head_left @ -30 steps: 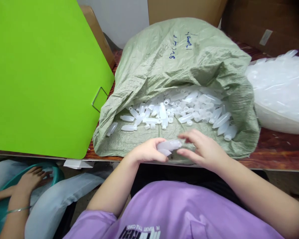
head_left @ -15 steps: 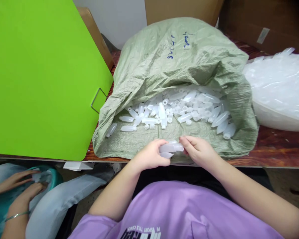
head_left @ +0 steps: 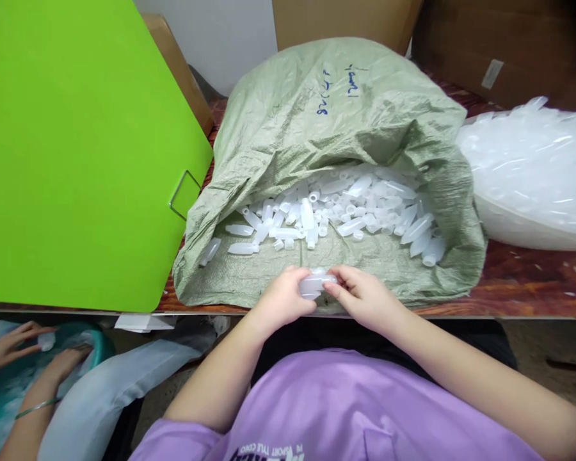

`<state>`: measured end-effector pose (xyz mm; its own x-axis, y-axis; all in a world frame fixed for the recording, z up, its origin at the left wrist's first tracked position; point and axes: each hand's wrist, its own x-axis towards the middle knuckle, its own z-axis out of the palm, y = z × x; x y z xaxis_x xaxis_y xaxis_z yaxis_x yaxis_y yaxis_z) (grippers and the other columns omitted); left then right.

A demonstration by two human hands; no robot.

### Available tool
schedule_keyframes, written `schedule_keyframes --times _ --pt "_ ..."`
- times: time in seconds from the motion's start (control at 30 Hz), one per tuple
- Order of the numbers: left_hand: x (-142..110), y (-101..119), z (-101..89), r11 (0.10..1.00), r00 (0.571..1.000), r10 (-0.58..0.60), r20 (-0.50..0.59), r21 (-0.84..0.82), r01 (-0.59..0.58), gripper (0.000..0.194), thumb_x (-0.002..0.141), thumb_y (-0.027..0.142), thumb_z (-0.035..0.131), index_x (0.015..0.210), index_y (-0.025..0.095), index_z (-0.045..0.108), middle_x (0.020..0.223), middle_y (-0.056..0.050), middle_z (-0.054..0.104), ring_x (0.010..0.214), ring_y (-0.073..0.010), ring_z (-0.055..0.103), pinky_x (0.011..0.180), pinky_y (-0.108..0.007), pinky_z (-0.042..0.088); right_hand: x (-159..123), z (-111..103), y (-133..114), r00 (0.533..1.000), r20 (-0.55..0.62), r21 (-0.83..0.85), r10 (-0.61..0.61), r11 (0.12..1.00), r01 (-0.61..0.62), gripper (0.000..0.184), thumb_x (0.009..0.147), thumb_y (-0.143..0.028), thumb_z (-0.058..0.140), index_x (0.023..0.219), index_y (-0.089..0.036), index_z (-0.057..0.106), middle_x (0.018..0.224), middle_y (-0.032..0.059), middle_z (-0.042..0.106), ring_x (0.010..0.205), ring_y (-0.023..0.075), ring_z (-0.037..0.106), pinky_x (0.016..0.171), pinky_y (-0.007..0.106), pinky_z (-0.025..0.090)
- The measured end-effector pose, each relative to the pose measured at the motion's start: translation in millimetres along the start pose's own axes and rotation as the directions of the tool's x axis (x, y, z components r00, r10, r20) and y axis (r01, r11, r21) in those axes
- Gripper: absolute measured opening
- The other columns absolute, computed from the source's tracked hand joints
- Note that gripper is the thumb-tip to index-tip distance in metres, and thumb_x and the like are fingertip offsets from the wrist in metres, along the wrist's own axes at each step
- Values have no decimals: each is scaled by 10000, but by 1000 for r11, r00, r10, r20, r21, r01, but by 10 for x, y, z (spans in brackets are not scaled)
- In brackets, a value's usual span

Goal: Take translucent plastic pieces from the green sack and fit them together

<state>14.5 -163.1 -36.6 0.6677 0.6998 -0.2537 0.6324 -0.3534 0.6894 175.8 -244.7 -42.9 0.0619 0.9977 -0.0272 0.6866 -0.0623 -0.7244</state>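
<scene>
My left hand (head_left: pixel 285 296) is closed around a few translucent white plastic bottles (head_left: pixel 311 285), small and tapered. The fingers of my right hand (head_left: pixel 360 291) pinch the right end of one of these bottles. Both hands are in front of the mouth of a pale green woven sack (head_left: pixel 336 121), over its lower flap. Inside the sack lies a heap of the same small bottles (head_left: pixel 338 208), some with their round necks showing. What the right fingertips cover at the bottle's end is hidden.
A bright green board (head_left: pixel 86 160) with a wire loop (head_left: pixel 185 192) stands at the left. On the right is a clear bag (head_left: pixel 532 173) full of white pieces. Cardboard boxes (head_left: pixel 499 51) stand behind. At lower left a co-worker's hands (head_left: pixel 60 365) reach into a teal basin (head_left: pixel 106 346).
My right hand has moved left, its fingers now over the bottle's end, closer to my left hand. The camera view has shifted slightly. The co-worker's hands have moved apart, one lifting a white piece.
</scene>
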Motion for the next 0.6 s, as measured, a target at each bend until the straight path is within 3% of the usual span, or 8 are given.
schedule_keyframes --times 0.13,0.3,0.37,0.43,0.5,0.6 --pt "18 -24 -10 996 1000 -15 -4 88 15 148 577 202 589 717 199 544 764 -9 478 648 -158 498 558 -248 338 38 64 19 999 30 45 40 998 -41 266 856 -420 426 810 -198 564 635 -17 543 592 142 517 549 252 379" --pt "27 -76 -36 997 1000 5 -18 76 -4 160 557 184 607 698 191 533 745 -4 480 619 -142 477 542 -243 319 83 100 24 997 55 74 48 996 -52 317 861 -448 411 703 -193 515 584 -32 499 553 125 476 525 240 355" --pt "29 -87 -39 1000 1000 7 -26 -3 -7 169 546 174 618 691 185 532 730 3 486 620 -134 473 544 -238 323 95 66 6 997 70 88 28 996 -34 334 868 -464 398 725 -190 525 594 -28 512 558 127 485 535 244 372" --pt "36 -83 -39 976 1000 -24 20 -218 27 214 554 174 633 747 182 542 701 16 502 602 -121 472 536 -228 326 115 -22 -5 996 78 128 -33 992 23 331 875 -471 390 829 -187 553 666 -8 564 606 137 525 568 253 409" --pt "50 -63 -36 840 994 -63 93 -533 103 308 562 185 664 843 179 536 703 22 538 555 -94 465 515 -215 323 165 -156 24 998 3 138 -58 989 57 340 883 -465 383 984 -187 552 783 25 613 678 154 569 607 266 442" --pt "87 -11 -23 395 979 -97 182 -895 205 378 567 248 692 885 184 498 792 -14 597 477 -62 441 458 -197 297 326 -363 187 970 -240 -86 30 995 -52 374 881 -445 389 1102 -182 535 915 86 627 753 204 598 655 325 459"
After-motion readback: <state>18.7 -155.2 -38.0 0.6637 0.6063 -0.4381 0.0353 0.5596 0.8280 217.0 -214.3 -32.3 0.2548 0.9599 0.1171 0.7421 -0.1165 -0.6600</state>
